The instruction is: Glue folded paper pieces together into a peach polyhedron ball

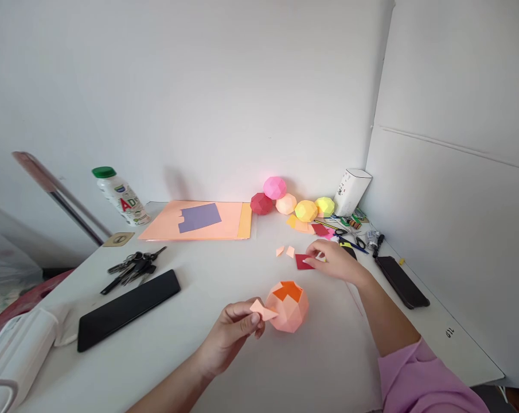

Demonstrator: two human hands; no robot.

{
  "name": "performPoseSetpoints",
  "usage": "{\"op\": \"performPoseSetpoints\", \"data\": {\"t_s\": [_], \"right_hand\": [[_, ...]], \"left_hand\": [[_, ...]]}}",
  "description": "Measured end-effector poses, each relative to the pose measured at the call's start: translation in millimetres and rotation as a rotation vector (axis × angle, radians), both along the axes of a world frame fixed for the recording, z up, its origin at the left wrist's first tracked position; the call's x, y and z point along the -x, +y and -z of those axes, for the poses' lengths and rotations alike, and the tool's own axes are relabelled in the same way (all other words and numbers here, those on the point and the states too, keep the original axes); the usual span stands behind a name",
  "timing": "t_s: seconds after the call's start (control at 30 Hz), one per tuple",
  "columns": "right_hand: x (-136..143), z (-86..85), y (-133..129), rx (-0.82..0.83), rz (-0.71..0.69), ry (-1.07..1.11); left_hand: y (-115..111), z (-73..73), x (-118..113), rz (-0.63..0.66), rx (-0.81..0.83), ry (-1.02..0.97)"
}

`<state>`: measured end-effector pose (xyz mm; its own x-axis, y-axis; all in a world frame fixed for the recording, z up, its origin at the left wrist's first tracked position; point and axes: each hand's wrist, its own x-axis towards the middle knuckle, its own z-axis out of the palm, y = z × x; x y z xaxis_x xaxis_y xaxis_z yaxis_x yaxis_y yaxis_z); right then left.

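My left hand (237, 330) is closed, pinching a small peach paper piece (263, 311) between thumb and fingers. Just right of it a faceted peach paper ball (290, 315) sits on the table, with an opening at its top showing an orange inside. The paper piece overlaps the ball's left side in view; whether they touch I cannot tell. Farther back, my right hand (330, 258) has its thumb and bent fingers at a small dark red paper card (303, 262), covering the card's right part. Two small peach paper scraps (290, 251) lie left of that card.
Several coloured paper balls (274, 188) stand against the wall. Peach sheets (168, 221) with a purple piece (200, 218) lie back left. Keys (136, 268), a black slab (128, 310) and a bottle (124, 198) are at left. Scissors (359, 242) and a phone (402, 281) lie right.
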<state>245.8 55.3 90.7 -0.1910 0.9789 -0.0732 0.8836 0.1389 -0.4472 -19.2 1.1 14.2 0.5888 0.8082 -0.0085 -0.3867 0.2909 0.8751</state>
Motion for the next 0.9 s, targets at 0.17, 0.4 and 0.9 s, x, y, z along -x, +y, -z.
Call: {"op": "performPoseSetpoints", "data": {"t_s": [0.17,0.4,0.9], "right_hand": [[46.5,-7.7,-42.7,-0.108,-0.441,0.478],[70.3,10.9,-55.1,-0.178,-0.494,0.589],[19.2,23.9,2.6,0.357,0.071,0.424]], "left_hand": [[-2.2,-2.0,0.0,-0.046,-0.093,0.079],[-2.8,4.4,2.2,-0.04,-0.174,0.132],[-13.8,46.9,-18.2,-0.078,-0.536,0.96]]}}
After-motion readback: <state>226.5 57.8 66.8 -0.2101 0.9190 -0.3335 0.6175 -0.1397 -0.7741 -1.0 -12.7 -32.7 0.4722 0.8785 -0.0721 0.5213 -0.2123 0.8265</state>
